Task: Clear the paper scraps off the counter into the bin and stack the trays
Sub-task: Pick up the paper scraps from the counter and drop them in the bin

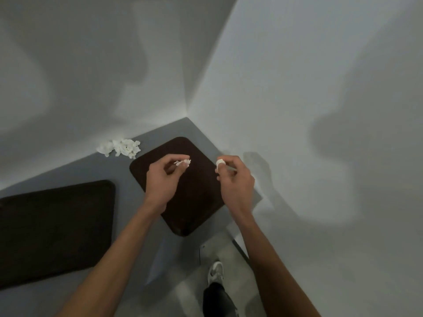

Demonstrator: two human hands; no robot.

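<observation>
Dark brown and flat, the big tray (57, 229) lies on the grey counter (124, 177) at the far left, its left end cut off by the edge of view. Behind it, close against the wall (68, 88), sits a little heap of white paper scraps (119, 148), just beside the far corner of the second tray (196, 197). That second tray, the same dark colour, lies turned at an angle in the corner of the counter, apart from the first, its near corner out at the counter's edge. Above it hangs the person's left hand (162, 179), thumb and fingertips pinching a crumpled scrap (183, 163), the other fingers curled in. Further right, the right hand (235, 179) is raised over the tray's right edge, fingers curled, a small white piece (220, 162) nipped between thumb and forefinger. Below the counter's edge, a white shoe (216, 271) and a dark trouser leg (217, 300) show on the pale floor (229, 252).
</observation>
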